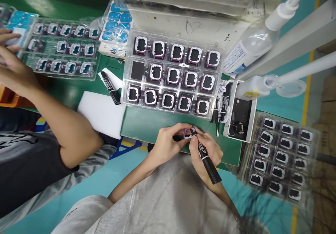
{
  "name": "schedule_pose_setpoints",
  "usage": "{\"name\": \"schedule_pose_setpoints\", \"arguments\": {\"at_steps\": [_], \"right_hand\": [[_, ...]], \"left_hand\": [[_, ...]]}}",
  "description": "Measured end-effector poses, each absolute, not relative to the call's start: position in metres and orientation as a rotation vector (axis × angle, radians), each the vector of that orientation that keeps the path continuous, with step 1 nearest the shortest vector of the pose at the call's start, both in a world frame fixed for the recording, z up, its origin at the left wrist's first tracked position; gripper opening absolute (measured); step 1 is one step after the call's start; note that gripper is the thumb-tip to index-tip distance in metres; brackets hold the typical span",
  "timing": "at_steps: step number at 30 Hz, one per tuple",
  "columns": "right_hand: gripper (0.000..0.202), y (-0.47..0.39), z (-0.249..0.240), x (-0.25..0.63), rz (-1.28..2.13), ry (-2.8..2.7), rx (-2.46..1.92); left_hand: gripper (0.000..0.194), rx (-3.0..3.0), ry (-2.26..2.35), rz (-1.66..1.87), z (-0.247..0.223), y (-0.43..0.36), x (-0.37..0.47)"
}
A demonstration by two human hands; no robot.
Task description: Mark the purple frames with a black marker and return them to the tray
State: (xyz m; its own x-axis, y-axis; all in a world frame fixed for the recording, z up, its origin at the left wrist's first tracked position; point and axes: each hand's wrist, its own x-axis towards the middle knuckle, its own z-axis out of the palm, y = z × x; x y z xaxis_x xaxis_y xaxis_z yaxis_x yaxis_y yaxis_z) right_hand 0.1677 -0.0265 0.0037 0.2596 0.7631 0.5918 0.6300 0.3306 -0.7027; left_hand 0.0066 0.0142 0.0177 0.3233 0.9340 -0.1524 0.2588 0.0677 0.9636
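Green surface bears a clear tray; in front of it, the left hand pinches a purple frame between its fingers; the right hand grips a black marker, tip at the frame.

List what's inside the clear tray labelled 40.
In the tray, fourteen purple-and-white frames: five in the far row, four in the middle, five near. A dark square shows where no frame sits. The frames' undersides are hidden.
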Motion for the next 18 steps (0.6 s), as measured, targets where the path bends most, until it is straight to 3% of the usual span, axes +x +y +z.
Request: {"name": "schedule_pose_setpoints", "arguments": {"at_steps": [18], "right_hand": [[0.025, -0.0260, 0.0020, 0.1674, 0.159, -1.391, -1.342]], "left_hand": [[0.040, 1.278, 1.079, 0.782, 0.0170, 0.0165, 0.0062]]}}
